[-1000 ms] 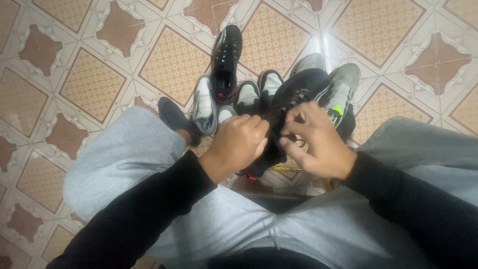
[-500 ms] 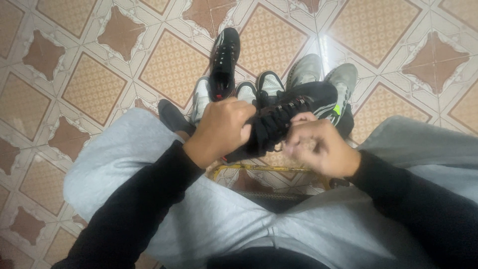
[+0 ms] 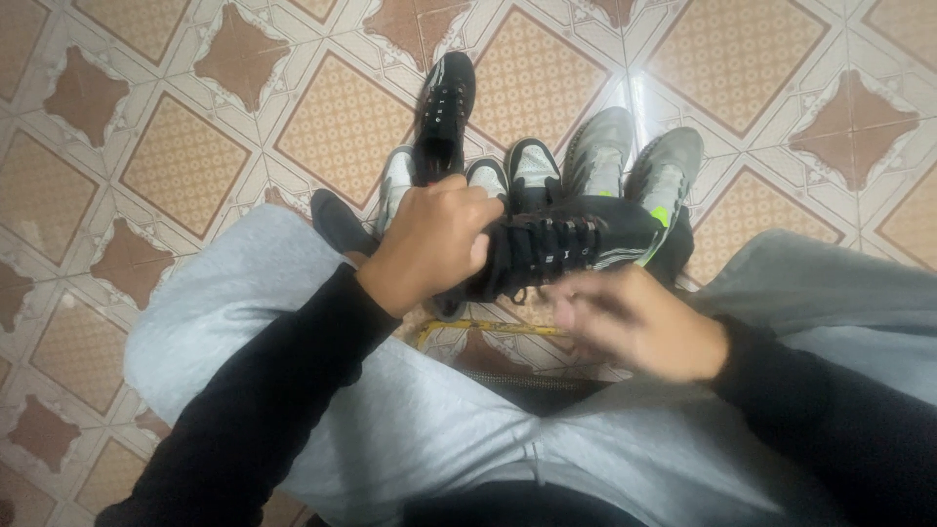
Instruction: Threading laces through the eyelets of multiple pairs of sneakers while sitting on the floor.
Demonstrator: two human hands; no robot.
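Patterned tile floor (image 3: 176,166) w/ 5 sneakers: 1 black (image 3: 444,107), 2 white-toed (image 3: 508,171), 2 grey (image 3: 634,161). Left hand (image 3: 429,244) clamped on black laced sneaker (image 3: 571,244), held above them; right hand (image 3: 634,322) blurred, loosely open, empty, just below it.

Only 1 view is recording: a head-worn camera that is looking steeply down over the seated person's lap. It is facing the patterned tan-and-brown tiled floor (image 3: 185,166), which is filling the upper half of the frame, while the grey trouser legs (image 3: 244,293) and black sleeves (image 3: 254,420) are crowding the lower half at close range. The cluster of grey and black sports shoes (image 3: 595,161) is sitting near the centre, farther off than the lap. The right hand (image 3: 634,322) is showing motion blur.
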